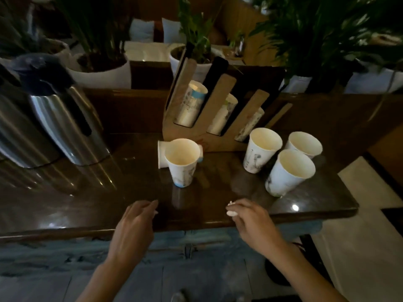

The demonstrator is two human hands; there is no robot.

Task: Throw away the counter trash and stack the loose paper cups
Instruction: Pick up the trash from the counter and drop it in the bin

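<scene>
Several loose white paper cups stand upright on the dark wooden counter: one at the centre, and three at the right. Another cup lies on its side behind the centre cup. My right hand hovers at the counter's front edge, fingers pinched on a small white scrap of trash. Over the front edge to the left, my left hand has its fingers loosely curled and holds nothing that I can see.
A cardboard cup holder with cup stacks in its slots stands behind the loose cups. Two steel thermos dispensers occupy the left. Potted plants line the back. The counter ends at the right.
</scene>
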